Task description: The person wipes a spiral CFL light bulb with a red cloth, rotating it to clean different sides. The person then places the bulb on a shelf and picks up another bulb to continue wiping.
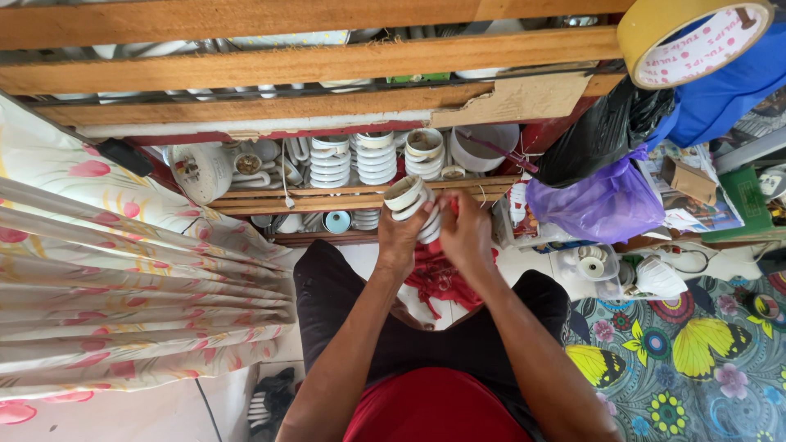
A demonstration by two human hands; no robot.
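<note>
Held up between both hands, above the lap and just in front of the wooden shelf (pixel 360 200): a short stack of white plastic cups (pixel 409 200), tilted so the open mouths face up and left. Left hand (pixel 401 237) wrapped around the stack from below, fingers closed on it, seemingly to steady it. Right hand (pixel 467 233) closed too, pressing a red cloth (pixel 438 278) against the stack's right side, apparently for wiping; the loose end of the cloth hanging down toward the knees. Behind, along the shelf's front edge, more white stacked cups (pixel 352 160) upright in rows. At the shelf's right end, a purple plastic bag (pixel 598 205) beside a black one (pixel 594 135).
</note>
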